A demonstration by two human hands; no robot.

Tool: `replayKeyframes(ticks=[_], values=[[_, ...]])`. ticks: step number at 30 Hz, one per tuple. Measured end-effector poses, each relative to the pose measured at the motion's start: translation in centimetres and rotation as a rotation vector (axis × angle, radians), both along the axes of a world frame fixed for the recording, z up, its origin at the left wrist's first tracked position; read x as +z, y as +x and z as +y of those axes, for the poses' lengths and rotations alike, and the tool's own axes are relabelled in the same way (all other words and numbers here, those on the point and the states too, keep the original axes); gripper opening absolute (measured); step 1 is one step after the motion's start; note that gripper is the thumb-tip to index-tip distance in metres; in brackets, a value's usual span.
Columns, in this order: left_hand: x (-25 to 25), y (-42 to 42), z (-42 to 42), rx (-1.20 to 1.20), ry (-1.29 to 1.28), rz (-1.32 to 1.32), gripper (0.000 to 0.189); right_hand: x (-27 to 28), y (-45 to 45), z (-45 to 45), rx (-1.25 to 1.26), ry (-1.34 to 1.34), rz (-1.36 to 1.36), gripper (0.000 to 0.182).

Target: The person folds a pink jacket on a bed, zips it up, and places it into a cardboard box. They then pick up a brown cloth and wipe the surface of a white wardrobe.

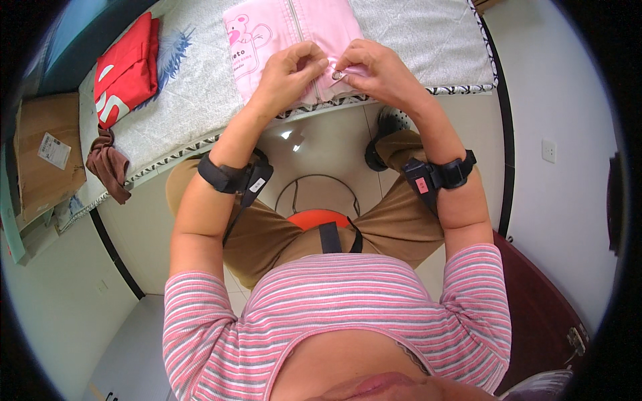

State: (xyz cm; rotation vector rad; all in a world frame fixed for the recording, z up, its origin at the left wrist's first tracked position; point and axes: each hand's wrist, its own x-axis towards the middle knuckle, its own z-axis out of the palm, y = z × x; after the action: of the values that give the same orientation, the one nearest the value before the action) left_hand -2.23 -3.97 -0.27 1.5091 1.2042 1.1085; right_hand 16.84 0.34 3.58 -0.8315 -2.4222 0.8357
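A pink garment with a zipper and a printed bear lies folded on the cloth-covered table in front of me. At its near edge, my right hand pinches a bit of the pink fabric beside a small metal ring or eyelet. Close by on the left, my left hand has its thumb and index fingertips together near the zipper; whether fabric is between them cannot be told. The two hands' fingertips are nearly touching above the garment.
Left on the table are a folded red garment and a crumpled brown cloth. A cardboard box stands at the far left. The table's patterned edge runs before my knees; a wall with a socket is at right.
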Motion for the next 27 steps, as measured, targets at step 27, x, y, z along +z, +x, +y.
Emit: replayKeyframes(ticks=[27], values=[[0.6, 0.0, -0.1, -0.064, -0.022, 0.033, 0.012, -0.2, 0.2, 0.4, 0.018, -0.286, 0.085, 0.010]])
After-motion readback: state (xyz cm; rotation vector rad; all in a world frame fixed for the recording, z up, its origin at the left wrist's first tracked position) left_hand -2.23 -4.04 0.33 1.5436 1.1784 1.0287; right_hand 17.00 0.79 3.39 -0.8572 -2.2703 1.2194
